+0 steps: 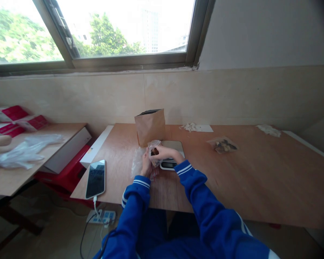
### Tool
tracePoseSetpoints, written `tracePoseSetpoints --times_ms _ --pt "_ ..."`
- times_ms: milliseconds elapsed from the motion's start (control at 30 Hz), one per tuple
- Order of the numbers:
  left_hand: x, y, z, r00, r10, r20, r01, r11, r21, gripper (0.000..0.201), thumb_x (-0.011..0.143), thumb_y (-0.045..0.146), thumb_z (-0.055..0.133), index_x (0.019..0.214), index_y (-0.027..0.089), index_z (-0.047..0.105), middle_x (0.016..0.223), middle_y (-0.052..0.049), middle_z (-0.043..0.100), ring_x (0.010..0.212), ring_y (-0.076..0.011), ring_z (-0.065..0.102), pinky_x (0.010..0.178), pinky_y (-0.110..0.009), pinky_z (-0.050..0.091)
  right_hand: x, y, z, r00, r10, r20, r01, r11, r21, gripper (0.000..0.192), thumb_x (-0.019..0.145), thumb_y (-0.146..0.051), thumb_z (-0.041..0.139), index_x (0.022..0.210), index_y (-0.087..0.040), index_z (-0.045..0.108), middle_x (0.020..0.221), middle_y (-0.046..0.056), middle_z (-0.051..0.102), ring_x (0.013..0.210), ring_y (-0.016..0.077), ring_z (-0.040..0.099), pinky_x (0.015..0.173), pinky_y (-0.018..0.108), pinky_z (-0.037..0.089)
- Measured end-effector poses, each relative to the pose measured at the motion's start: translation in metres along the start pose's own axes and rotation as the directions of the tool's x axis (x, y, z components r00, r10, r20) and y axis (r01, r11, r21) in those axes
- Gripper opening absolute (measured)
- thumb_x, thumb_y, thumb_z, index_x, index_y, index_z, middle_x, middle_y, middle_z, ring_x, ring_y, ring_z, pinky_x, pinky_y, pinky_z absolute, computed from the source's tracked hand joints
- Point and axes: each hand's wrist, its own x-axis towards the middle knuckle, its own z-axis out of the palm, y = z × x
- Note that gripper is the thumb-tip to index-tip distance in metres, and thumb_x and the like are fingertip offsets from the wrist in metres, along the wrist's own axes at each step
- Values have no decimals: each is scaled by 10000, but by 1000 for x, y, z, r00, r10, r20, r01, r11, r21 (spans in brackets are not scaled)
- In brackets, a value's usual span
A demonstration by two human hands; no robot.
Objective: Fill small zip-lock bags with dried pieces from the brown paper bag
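Observation:
My left hand point(145, 164) is closed on the side of a small clear plastic bag point(152, 144), holding it upright with its mouth open. Dark brown pieces point(154, 151) show inside, too small to name. From the right, my right hand point(165, 152) reaches into the bag's mouth, its fingers drawn together at the brown pieces; what they grip is partly hidden. Beneath my right wrist sits a kitchen scale point(175, 145) with a small display. A brown paper bag point(150, 126) stands open just behind my hands. Another clear plastic bag point(136, 162) lies left of my left hand.
A clear bag of dark and tan pieces point(223, 145) lies to the right. Whitish shreds point(190, 127) sit near the wall. A phone point(95, 179) charges at the left edge, above a power strip point(101, 217). A side table point(67, 133) holds plastic bags and boxes; a person's hand shows there.

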Motion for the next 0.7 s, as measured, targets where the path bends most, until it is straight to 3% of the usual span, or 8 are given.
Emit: tracePoseSetpoints --times_ms 100,233,433,600,700 --pt "-2 2 0 1000 -7 2 7 1000 29 416 928 496 512 1013 131 693 957 -111 748 929 -238 702 827 -325 555 -1 -1 4 1000 -15 7 15 999 -40 225 708 -253 754 898 -173 665 952 42 700 863 191 626 788 279 495" --pt "-2 5 0 1000 -15 26 14 999 34 443 965 486 417 1040 142 686 992 -113 746 961 -253 698 815 -339 559 -1 -1 8 996 60 -63 -62 998 -26 156 760 -198 676 910 -165 648 934 47 700 837 175 622 772 270 485" --pt "0 3 1 1000 -5 16 5 1000 26 447 936 508 459 1059 142 685 985 -113 744 955 -248 698 833 -347 552 -4 -1 7 983 122 -140 -120 993 23 215 742 -187 673 953 -166 638 973 63 713 862 187 645 764 274 487" --pt "0 1 1 1000 8 -9 -8 999 47 414 934 486 482 1009 137 691 957 -116 745 973 -227 694 880 -336 534 -5 -5 9 984 146 -101 -155 985 -81 103 685 -174 708 749 -196 630 789 41 720 731 193 628 673 268 474" --pt "-1 2 1 1000 -2 -6 2 999 45 404 949 470 458 996 143 692 960 -109 746 977 -235 693 862 -331 536 -5 -8 10 980 143 -140 -155 984 -82 112 698 -131 683 781 -197 649 825 48 733 765 206 647 705 277 481"
